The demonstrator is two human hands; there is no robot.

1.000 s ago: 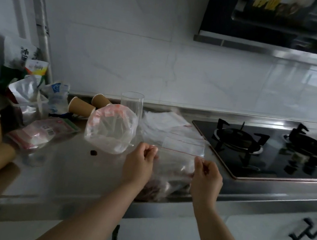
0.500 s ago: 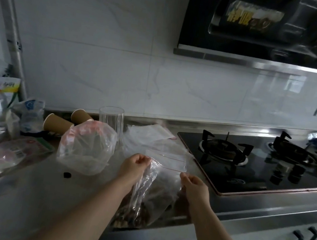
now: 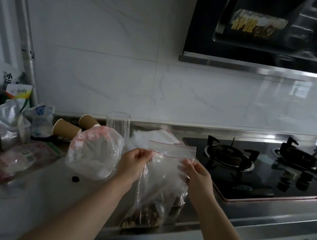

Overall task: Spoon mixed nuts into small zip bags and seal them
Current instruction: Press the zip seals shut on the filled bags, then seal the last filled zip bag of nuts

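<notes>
Clear zip bag [image 3: 166,174], red seal line near its top, held up over the steel counter [image 3: 46,183] beside the gas hob [image 3: 258,174]. Left hand [image 3: 135,163] and right hand [image 3: 196,176] each pinch an upper corner. Nuts [image 3: 144,217] dimly visible at the bottom; whether the seal is closed cannot be told. Paper cups [image 3: 64,128] lie behind, partly hidden by a crumpled plastic bag [image 3: 94,151].

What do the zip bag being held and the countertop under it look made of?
The clear zip bag with a red seal line: thin glossy plastic, see-through and creased. The grey countertop: probably brushed stainless steel, given its dull metallic sheen and folded front edge.
</notes>
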